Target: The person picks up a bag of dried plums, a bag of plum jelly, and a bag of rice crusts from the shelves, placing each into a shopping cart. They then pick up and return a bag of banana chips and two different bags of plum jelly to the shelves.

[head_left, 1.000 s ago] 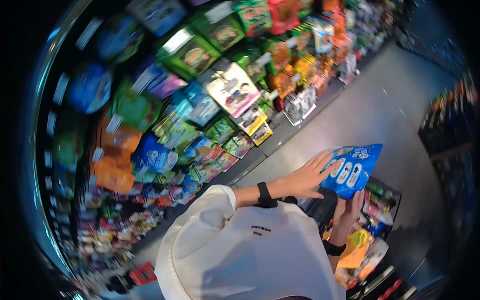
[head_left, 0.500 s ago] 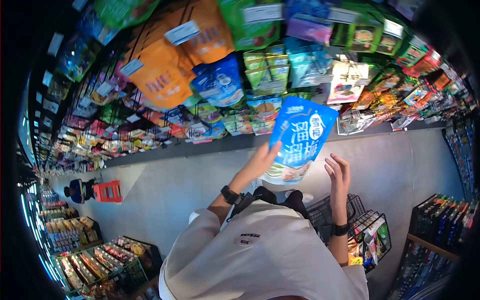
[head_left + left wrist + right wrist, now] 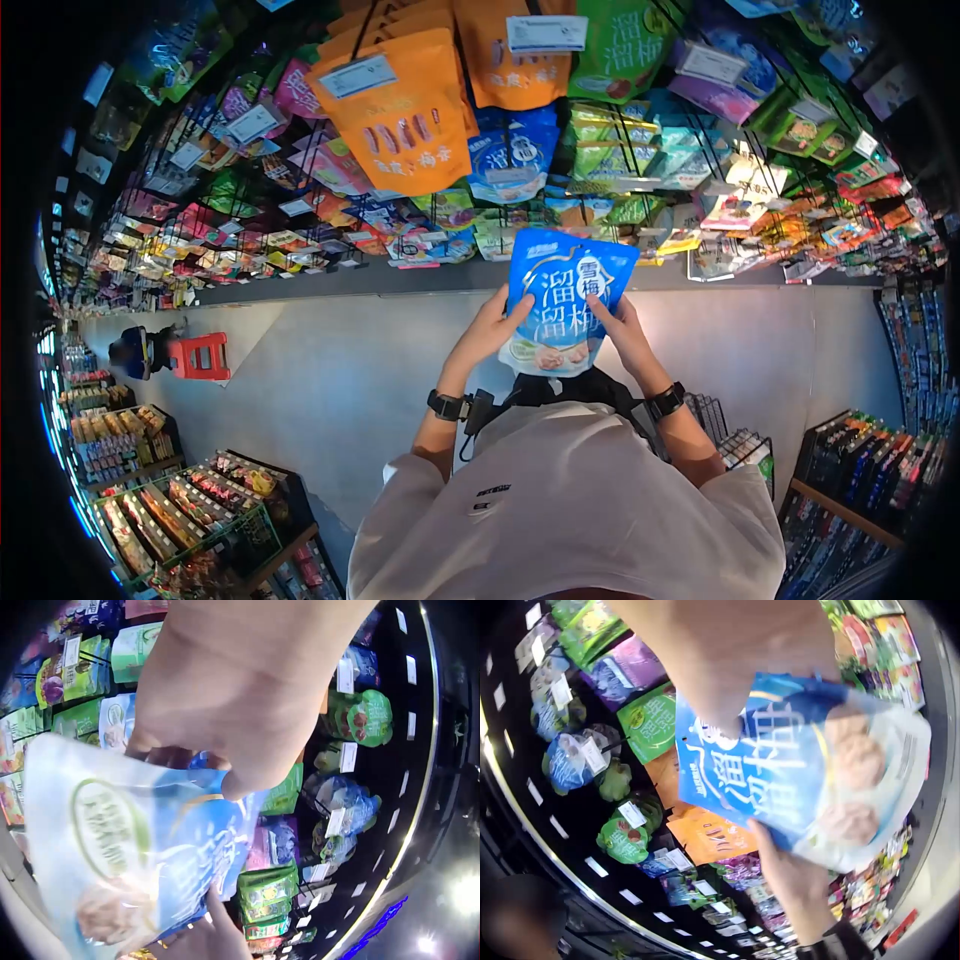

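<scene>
A blue snack pouch (image 3: 566, 292) with white characters and a pale lower end is held upright in front of the body, its printed front facing up toward the head camera. My left hand (image 3: 489, 326) grips its left edge, thumb on the front. On the opposite edge my right hand (image 3: 626, 334) pinches it, thumb on the front near the white oval. In the left wrist view the left hand (image 3: 225, 712) curls its fingers behind the pouch (image 3: 169, 847). The right wrist view shows the pouch (image 3: 780, 757) between both hands, with pictures of pale fruit at its lower end.
Ahead, a shelf wall carries hanging pouches, among them orange pouches (image 3: 395, 115) and a similar blue pouch (image 3: 512, 160). A wire basket (image 3: 745, 448) stands at right. Display racks (image 3: 190, 510) are at lower left. Beside a red crate-like object (image 3: 200, 357), a person (image 3: 138, 352) is on the floor area.
The pouch was first back side up near the basket, then turned front up in the left hand, right hand off it. Now both hands hold it before the body, and the view faces the shelf.
</scene>
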`<state>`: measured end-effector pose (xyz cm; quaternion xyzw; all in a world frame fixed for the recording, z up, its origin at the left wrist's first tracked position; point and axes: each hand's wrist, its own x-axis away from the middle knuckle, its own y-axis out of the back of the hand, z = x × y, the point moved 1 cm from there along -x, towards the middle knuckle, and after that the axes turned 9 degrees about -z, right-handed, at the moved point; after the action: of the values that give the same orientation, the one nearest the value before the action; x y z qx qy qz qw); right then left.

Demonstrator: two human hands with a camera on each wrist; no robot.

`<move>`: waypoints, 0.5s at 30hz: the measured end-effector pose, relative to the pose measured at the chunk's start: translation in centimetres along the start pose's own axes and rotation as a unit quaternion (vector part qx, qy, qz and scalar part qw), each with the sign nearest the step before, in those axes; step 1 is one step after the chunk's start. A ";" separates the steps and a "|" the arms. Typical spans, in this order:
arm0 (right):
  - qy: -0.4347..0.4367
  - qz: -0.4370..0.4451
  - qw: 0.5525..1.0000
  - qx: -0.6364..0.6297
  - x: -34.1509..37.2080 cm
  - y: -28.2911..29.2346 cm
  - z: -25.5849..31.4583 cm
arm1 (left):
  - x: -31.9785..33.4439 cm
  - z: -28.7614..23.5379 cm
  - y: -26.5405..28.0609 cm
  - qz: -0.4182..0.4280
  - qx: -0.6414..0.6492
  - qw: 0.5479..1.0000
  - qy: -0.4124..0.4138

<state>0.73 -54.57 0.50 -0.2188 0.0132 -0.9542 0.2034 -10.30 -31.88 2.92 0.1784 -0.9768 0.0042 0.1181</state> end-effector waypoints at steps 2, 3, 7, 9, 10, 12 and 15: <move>-0.029 0.031 0.998 0.053 -1.6 -0.6 -0.5 | -1.1 2.6 0.6 -0.024 -0.051 0.998 -0.006; -0.024 0.051 0.997 0.056 -2.5 -0.7 -0.7 | -1.3 3.1 0.8 -0.032 -0.091 0.995 0.003; 0.014 0.085 0.995 0.049 -5.5 -0.8 -1.0 | -3.5 4.2 1.3 -0.075 -0.140 0.987 0.014; -0.002 0.098 0.994 0.044 -7.4 -0.6 -0.6 | -5.5 5.1 1.6 -0.088 -0.130 0.987 0.016; -0.012 0.103 0.994 0.043 -8.0 -0.4 -0.5 | -6.4 5.5 1.7 -0.090 -0.118 0.989 0.020; 0.014 0.106 0.994 0.008 -9.6 -0.6 -0.8 | -7.6 5.4 2.1 -0.097 -0.091 0.990 0.035; 0.078 0.113 0.990 -0.006 -11.6 -1.1 -0.1 | -8.7 3.2 2.0 -0.117 -0.023 0.991 0.055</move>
<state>9.78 -49.04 -4.28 -0.1416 0.0590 -0.9393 0.3070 -3.85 -27.19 -2.11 0.2886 -0.9409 -0.0225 0.1758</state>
